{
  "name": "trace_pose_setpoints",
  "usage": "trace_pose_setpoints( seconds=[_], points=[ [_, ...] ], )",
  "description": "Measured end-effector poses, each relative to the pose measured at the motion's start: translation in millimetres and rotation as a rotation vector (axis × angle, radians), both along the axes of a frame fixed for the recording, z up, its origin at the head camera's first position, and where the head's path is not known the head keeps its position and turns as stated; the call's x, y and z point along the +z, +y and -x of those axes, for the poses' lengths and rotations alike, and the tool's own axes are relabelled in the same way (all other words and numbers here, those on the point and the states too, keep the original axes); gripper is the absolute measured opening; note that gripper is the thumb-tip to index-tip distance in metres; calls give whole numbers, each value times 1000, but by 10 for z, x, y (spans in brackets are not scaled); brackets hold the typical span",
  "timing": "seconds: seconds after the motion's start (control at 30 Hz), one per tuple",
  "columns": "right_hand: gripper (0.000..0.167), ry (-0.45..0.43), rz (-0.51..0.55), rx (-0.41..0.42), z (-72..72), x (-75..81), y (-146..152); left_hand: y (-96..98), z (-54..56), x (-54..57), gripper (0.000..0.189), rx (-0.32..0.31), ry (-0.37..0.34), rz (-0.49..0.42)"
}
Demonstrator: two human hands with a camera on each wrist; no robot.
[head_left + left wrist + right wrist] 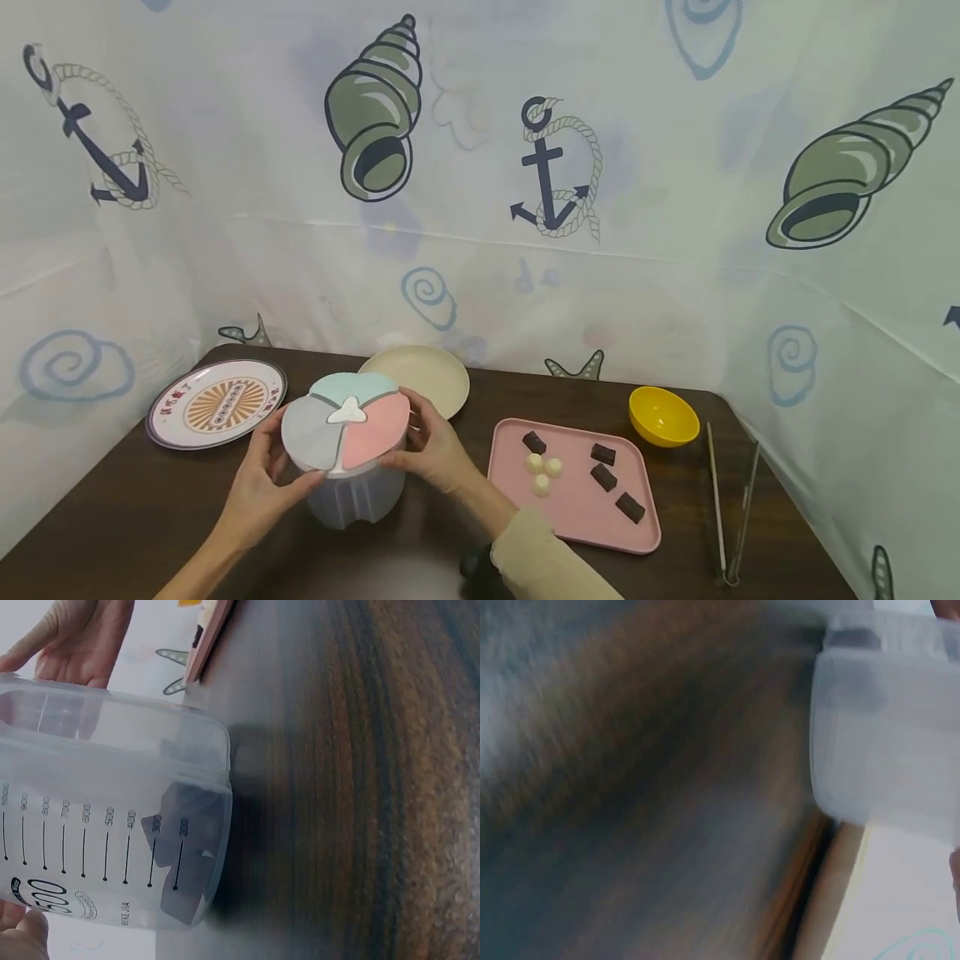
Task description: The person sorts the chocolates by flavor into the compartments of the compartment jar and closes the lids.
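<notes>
while clamped in the grip of left hand (pixel 258 492) and right hand (pixel 435 450) about the lid (pixel 375 433), at the table (pixel 112 533) left of the pink tray (pixel 570 508), judge the translucent canister (pixel 356 500) light, stiff and slick, with dark pieces (pixel 191 817) inside; hold round the walls (pixel 75 787), not the lid.

You get soft, even light in your head view, with a pale glare on the table (pixel 420 575) at six o'clock. Your left wrist view shows dark shadow beside the tub (pixel 105 772), toward its four o'clock; your right wrist view smears, hazy at nine o'clock.
</notes>
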State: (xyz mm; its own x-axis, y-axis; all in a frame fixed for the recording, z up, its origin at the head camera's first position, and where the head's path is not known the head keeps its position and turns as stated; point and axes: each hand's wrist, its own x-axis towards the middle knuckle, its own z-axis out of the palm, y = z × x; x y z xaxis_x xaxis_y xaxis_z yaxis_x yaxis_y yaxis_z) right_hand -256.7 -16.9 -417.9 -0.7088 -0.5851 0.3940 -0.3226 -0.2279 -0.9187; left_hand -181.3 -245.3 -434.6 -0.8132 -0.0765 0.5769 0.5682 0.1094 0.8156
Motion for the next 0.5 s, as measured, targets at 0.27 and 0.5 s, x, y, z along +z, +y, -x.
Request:
trace_pose_setpoints(
  seconds=[0.27,0.5],
  points=[
    [91,-14,-16,-172,-186,-16,-63,35,0,12,93,-6,-11,2],
    [87,21,-31,-345,-356,-22,-181,40,-6,33,97,6,-23,35]
  ],
)
